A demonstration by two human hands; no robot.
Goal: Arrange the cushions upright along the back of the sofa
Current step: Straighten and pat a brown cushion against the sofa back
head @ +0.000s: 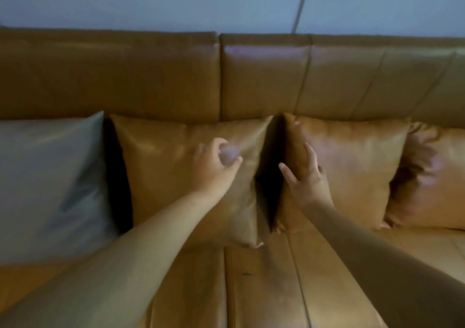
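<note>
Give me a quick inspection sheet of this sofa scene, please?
Surface: tan leather sofa, seat bare in front.
Job's things: grey cushion, two tan cushions upright against the backrest; a fourth tan cushion at right, crumpled.
Clutter: nothing seen.
Grips: left hand curled on the middle-left tan cushion; right hand flat on the next one's edge.
Cables: nothing seen.
Surroundings: pale wall with a thin dark line.

grey cushion (47,176), tan cushions (176,176), tan sofa (264,76)
</note>
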